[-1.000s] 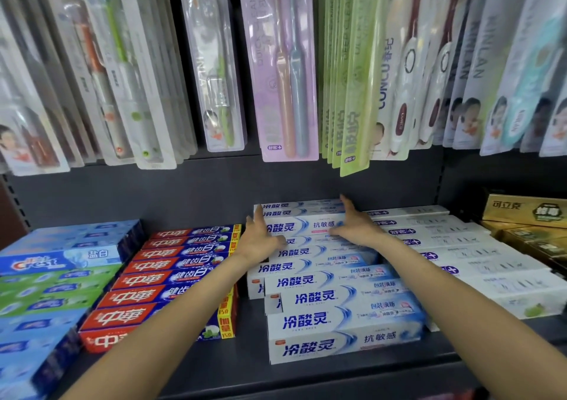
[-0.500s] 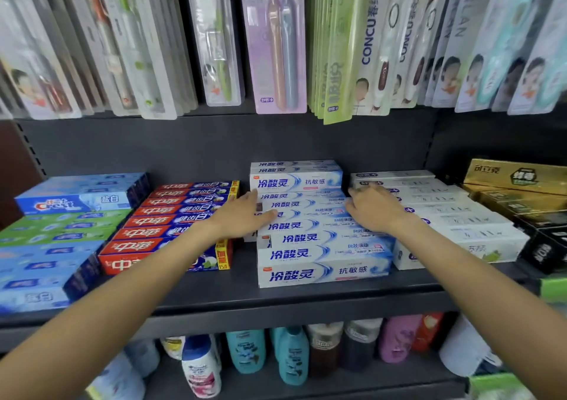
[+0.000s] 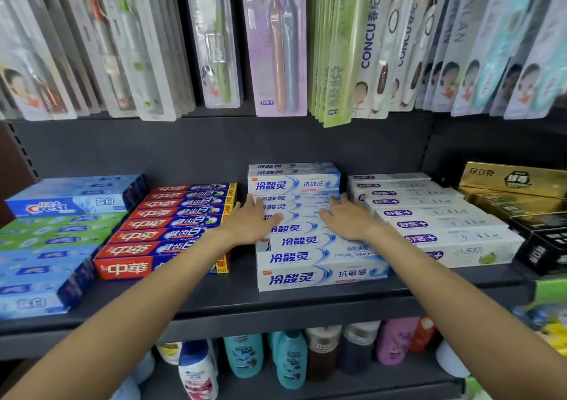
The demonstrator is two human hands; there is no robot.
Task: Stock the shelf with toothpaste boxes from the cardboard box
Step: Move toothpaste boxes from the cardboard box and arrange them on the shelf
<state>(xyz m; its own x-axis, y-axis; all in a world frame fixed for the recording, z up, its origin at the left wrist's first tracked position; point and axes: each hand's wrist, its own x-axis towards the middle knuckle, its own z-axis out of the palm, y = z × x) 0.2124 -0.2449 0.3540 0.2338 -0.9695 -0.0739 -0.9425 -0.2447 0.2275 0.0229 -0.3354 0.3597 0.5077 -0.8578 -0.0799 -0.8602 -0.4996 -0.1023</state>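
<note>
Both your hands lie flat on the white-and-blue toothpaste boxes (image 3: pixel 319 255) stacked mid-shelf. Left hand (image 3: pixel 256 220) has straight, spread fingers resting on the left end of the upper rows, gripping nothing. Right hand (image 3: pixel 346 218) is the same on the right side, fingers extended, palm down, holding nothing. The stack sits on the shelf (image 3: pixel 214 304) between the red toothpaste boxes (image 3: pixel 171 231) on its left and the white-and-purple boxes (image 3: pixel 435 215) on its right, with its front box near the shelf's front edge. The cardboard box isn't in view.

This looks like squaring up the stack. The front rows sit skewed, stepped a bit right of the back ones, so press down lightly and slide the loose rows left and back until the ends line up. Keep your palms flat; curled fingers would catch a box edge and lift it. Push evenly with both hands or the stack may fan out. Don't shove hard toward the back panel, since the two raised boxes at the rear could tip. Watch the narrow gap beside the red boxes, which are easy to bump. Leave the printed faces forward.
</note>
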